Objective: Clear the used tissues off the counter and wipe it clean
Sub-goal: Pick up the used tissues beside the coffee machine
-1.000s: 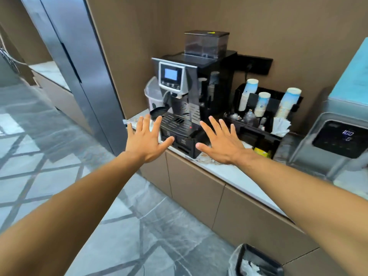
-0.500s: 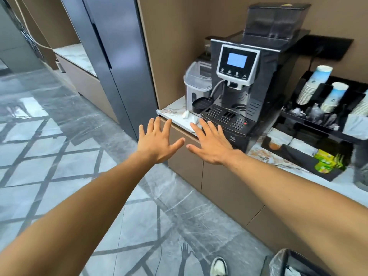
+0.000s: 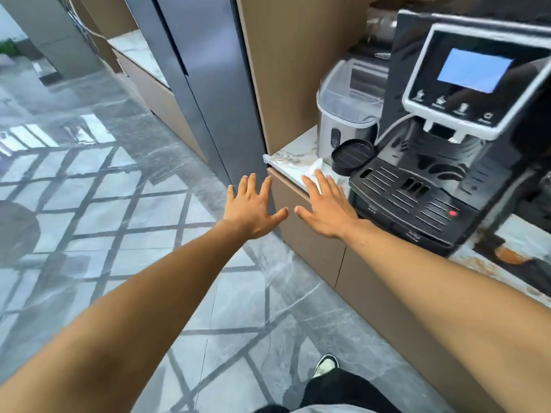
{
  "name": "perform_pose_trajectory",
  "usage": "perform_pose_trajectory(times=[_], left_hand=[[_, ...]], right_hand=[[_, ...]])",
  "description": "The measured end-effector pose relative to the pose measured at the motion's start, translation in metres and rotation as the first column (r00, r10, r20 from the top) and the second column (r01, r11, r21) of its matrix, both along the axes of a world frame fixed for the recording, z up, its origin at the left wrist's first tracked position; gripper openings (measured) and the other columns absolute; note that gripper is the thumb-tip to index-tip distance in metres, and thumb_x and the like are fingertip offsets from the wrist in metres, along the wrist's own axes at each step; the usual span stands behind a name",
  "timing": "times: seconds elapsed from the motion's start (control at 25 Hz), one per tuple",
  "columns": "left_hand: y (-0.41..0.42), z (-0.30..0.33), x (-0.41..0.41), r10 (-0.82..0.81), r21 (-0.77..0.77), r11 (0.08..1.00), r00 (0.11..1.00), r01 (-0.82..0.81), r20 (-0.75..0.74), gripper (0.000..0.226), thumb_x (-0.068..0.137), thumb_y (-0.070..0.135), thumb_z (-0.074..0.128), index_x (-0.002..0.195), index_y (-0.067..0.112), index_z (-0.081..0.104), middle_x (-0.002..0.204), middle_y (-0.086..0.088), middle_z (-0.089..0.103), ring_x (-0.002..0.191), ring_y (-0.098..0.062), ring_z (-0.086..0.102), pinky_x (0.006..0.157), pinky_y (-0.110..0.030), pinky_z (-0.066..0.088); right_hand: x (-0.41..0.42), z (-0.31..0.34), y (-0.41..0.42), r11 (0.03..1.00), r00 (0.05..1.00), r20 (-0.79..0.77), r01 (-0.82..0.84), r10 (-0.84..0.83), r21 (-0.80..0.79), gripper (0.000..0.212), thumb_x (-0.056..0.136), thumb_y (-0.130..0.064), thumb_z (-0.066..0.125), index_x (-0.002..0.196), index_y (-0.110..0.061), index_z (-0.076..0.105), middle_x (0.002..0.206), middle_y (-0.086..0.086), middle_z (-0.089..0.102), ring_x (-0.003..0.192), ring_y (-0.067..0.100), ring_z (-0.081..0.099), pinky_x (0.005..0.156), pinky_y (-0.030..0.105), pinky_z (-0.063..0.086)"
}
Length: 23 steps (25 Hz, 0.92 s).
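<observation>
A small crumpled white tissue lies on the pale marble counter, near its left end, just left of the coffee machine's drip tray. My right hand is stretched out flat with fingers spread, its fingertips at the counter's front edge, a little short of the tissue. My left hand is also flat and spread, held over the floor just left of the counter's corner. Both hands hold nothing. Brown stains mark the counter at the far right.
A black coffee machine with a lit screen fills the counter's right side. A round black holder and a steel bin with a clear lid stand behind the tissue. A dark pillar rises left of the counter. Grey tiled floor lies below.
The view has moved closer and leftwards along the counter. Both spread hands have advanced towards the counter's left end; the cup rack has left the view.
</observation>
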State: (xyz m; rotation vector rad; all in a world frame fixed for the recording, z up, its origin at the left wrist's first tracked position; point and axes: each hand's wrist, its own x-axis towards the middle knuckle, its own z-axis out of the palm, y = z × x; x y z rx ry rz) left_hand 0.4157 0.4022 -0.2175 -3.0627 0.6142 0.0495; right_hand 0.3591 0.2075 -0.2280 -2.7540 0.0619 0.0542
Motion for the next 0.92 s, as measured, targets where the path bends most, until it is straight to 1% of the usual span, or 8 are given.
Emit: perform_pose_trajectory(times=[0.16,0.28,0.4,0.48,0.6,0.72,0.84,0.92], left_hand=[[-0.026,-0.016,0.053,-0.015,-0.025,1.000,0.998,0.014,-0.061,0.094,0.079,0.082,0.025,0.155,0.030,0.007,0.165,-0.014,0.010,0.153,-0.033,0.005,0.120,-0.058,0.009],[-0.041,-0.039,0.091,-0.069,-0.010,0.998,0.990,0.068,-0.120,0.085,0.084,0.071,0.036,0.155,0.032,0.008,0.164,-0.016,0.013,0.152,-0.034,0.007,0.120,-0.059,0.011],[-0.054,-0.070,0.132,-0.146,0.006,0.989,0.969,0.150,-0.199,0.075,0.089,0.060,0.043,0.154,0.036,0.013,0.162,-0.015,0.018,0.150,-0.035,0.011,0.118,-0.060,0.016],[-0.067,-0.090,0.160,-0.193,0.005,0.979,0.942,0.202,-0.274,0.071,0.091,0.054,0.045,0.154,0.035,0.017,0.161,-0.014,0.020,0.149,-0.035,0.013,0.118,-0.059,0.017],[-0.098,-0.114,0.199,-0.298,-0.066,0.953,0.879,0.295,-0.372,0.063,0.092,0.046,0.049,0.149,0.026,0.033,0.154,-0.014,0.033,0.143,-0.036,0.028,0.115,-0.055,0.026],[-0.124,-0.122,0.227,-0.411,-0.159,0.912,0.819,0.379,-0.400,0.056,0.090,0.037,0.050,0.144,0.020,0.042,0.144,-0.013,0.043,0.133,-0.036,0.038,0.107,-0.051,0.034],[-0.146,-0.126,0.249,-0.557,-0.170,0.829,0.759,0.533,-0.338,0.056,0.088,0.022,0.053,0.142,0.016,0.044,0.151,-0.013,0.035,0.140,-0.035,0.029,0.108,-0.051,0.034],[-0.159,-0.132,0.265,-0.628,-0.140,0.772,0.709,0.620,-0.321,0.057,0.085,0.012,0.053,0.141,0.012,0.045,0.157,-0.014,0.028,0.145,-0.035,0.021,0.112,-0.052,0.031]], right_hand=[[0.045,-0.021,-0.006,0.999,0.995,-0.089,0.038,-0.035,0.029,0.078,0.095,-0.049,0.046,0.156,-0.023,0.004,0.165,0.009,-0.011,0.151,0.034,-0.006,0.123,0.050,0.006],[0.073,-0.048,-0.009,0.998,0.983,-0.174,0.062,-0.061,-0.001,0.076,0.095,-0.040,0.048,0.155,-0.021,0.005,0.165,0.010,-0.012,0.151,0.034,-0.009,0.123,0.050,0.005],[0.099,-0.076,-0.011,0.991,0.960,-0.244,0.130,-0.134,-0.034,0.076,0.094,-0.031,0.050,0.155,-0.018,0.007,0.164,0.012,-0.014,0.151,0.034,-0.011,0.123,0.050,0.004],[0.114,-0.093,-0.015,0.976,0.945,-0.245,0.214,-0.218,-0.045,0.074,0.094,-0.026,0.051,0.154,-0.017,0.009,0.164,0.013,-0.012,0.151,0.035,-0.010,0.123,0.050,0.005],[0.135,-0.112,-0.021,0.904,0.877,-0.221,0.425,-0.426,-0.051,0.069,0.091,-0.009,0.046,0.153,-0.014,0.015,0.163,0.014,-0.003,0.149,0.037,0.003,0.122,0.047,0.015],[0.153,-0.123,-0.022,0.812,0.786,-0.216,0.580,-0.579,-0.067,0.066,0.089,-0.001,0.043,0.151,-0.011,0.020,0.160,0.017,0.016,0.139,0.038,0.026,0.114,0.046,0.032],[0.168,-0.130,-0.027,0.735,0.715,-0.180,0.672,-0.676,-0.090,0.054,0.090,-0.002,0.041,0.143,-0.010,0.033,0.146,0.019,0.041,0.121,0.040,0.048,0.102,0.047,0.042],[0.177,-0.137,-0.032,0.689,0.666,-0.184,0.717,-0.723,-0.110,0.046,0.091,-0.002,0.041,0.136,-0.010,0.039,0.134,0.019,0.050,0.107,0.041,0.054,0.090,0.044,0.045]])
